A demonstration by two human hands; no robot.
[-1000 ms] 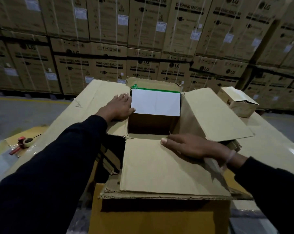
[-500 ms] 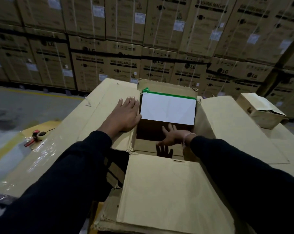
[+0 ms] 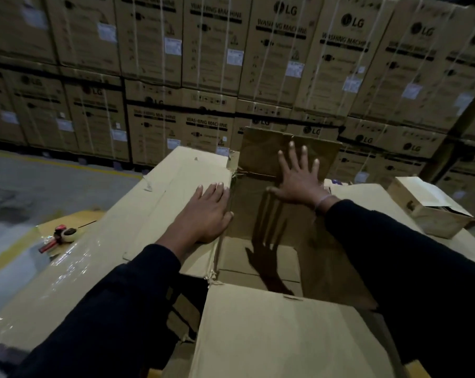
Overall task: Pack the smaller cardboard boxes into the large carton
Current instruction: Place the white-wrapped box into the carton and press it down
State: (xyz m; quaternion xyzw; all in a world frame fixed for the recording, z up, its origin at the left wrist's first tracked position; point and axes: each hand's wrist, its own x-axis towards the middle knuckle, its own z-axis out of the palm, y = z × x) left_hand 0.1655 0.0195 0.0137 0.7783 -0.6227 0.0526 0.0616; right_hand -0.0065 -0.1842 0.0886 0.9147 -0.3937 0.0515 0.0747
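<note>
The large carton [image 3: 261,257] stands open in front of me, its near flap [image 3: 280,331] folded toward me and its inside bare as far as I can see. My left hand [image 3: 203,214] lies flat on the left flap [image 3: 182,186], fingers straight, beside the opening. My right hand [image 3: 299,178] is spread wide and presses against the far wall and raised far flap [image 3: 261,151]. A smaller cardboard box [image 3: 427,208] with a loose lid sits at the right, apart from both hands.
A red tape dispenser [image 3: 60,237] lies on the plastic-wrapped surface [image 3: 53,285] at the left. A wall of stacked washing-machine cartons [image 3: 231,64] fills the background. Grey floor with a yellow line [image 3: 53,165] runs at the left.
My right hand left the near flap, reached across the opening and now presses on the far wall. The white, green-edged panel at the far side is no longer visible. The camera moved closer.
</note>
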